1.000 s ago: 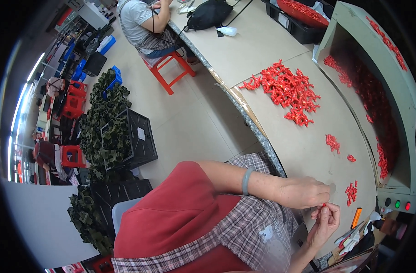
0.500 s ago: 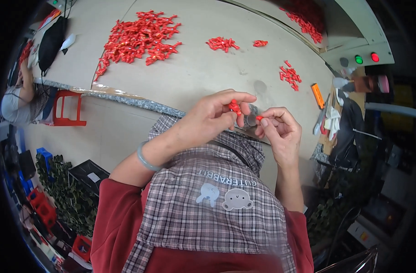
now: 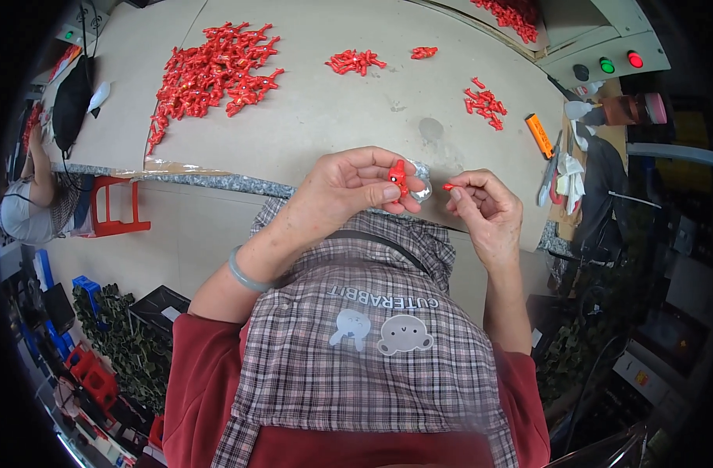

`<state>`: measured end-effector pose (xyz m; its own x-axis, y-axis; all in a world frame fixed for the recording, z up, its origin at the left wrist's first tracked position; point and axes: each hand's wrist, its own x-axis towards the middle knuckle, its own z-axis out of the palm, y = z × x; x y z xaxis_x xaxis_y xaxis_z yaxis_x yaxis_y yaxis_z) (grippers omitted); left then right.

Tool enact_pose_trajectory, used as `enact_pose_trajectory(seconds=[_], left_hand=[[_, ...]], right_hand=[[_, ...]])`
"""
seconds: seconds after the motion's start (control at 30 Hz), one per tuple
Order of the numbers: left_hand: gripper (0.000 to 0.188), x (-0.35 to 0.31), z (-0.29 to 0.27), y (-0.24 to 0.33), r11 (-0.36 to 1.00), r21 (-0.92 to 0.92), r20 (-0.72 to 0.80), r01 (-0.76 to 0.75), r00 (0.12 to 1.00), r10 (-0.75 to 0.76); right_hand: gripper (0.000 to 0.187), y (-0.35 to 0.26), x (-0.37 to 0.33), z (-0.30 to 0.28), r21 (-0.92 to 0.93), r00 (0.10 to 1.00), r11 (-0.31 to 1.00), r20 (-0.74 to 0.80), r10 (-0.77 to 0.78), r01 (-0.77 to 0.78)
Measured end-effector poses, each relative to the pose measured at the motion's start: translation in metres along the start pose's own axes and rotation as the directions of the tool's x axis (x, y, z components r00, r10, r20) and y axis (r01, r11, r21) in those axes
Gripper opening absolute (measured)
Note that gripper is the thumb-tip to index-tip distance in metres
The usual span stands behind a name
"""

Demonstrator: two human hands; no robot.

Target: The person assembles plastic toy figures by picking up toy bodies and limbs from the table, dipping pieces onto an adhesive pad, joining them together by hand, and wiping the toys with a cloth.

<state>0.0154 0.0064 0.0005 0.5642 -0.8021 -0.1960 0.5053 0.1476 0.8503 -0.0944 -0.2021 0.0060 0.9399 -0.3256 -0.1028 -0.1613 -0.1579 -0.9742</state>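
Over the table's near edge, my left hand [image 3: 355,186] holds a small red figurine [image 3: 398,178] between thumb and fingers. A dark spot shows on the figurine's face. Just to the right, my right hand [image 3: 485,204] pinches a tiny red piece [image 3: 448,187] between thumb and forefinger. That piece is apart from the figurine. Behind my left fingers a small clear, shiny round thing [image 3: 422,189] sits at the table edge, partly hidden. Farther off lie a small group of red parts [image 3: 485,103], a little heap of red figures [image 3: 356,62] and one more red figure [image 3: 423,53].
A large pile of red figurines [image 3: 208,74] covers the table's far left. At right lie an orange knife-like tool [image 3: 539,136], crumpled white tissue [image 3: 571,181] and a jar with a pink lid [image 3: 654,108]. A machine panel [image 3: 606,58] stands behind; another person [image 3: 33,187] sits far left.
The figurine in my left hand is now turned upright, with its face showing. My right hand has drawn slightly away from it, still pinching the tiny piece. The whole view has shifted a little.
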Motion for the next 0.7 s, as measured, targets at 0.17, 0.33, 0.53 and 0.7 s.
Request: enact_pose_trajectory(seconds=[0.17,0.33,0.53,0.7], left_hand=[[0.026,-0.002,-0.003,-0.001,0.999,-0.035,-0.005,0.017,1.000,-0.017],[0.024,-0.003,-0.005,-0.005,1.000,0.011,-0.020,-0.020,1.000,0.020],[0.023,-0.005,-0.009,-0.007,0.999,0.038,-0.043,-0.009,0.999,0.010],[0.023,-0.006,-0.010,-0.009,0.999,0.040,-0.048,-0.018,0.999,0.020]], right_hand=[[0.008,0.001,0.002,0.002,-0.162,0.998,0.985,0.016,-0.059,0.061],[0.010,-0.002,0.001,0.009,-0.307,0.991,0.943,0.066,-0.116,0.131],[0.010,0.003,0.002,0.011,-0.400,0.975,0.889,0.101,-0.200,0.224],[0.011,0.004,0.004,0.013,-0.464,0.955,0.834,0.136,-0.265,0.298]])
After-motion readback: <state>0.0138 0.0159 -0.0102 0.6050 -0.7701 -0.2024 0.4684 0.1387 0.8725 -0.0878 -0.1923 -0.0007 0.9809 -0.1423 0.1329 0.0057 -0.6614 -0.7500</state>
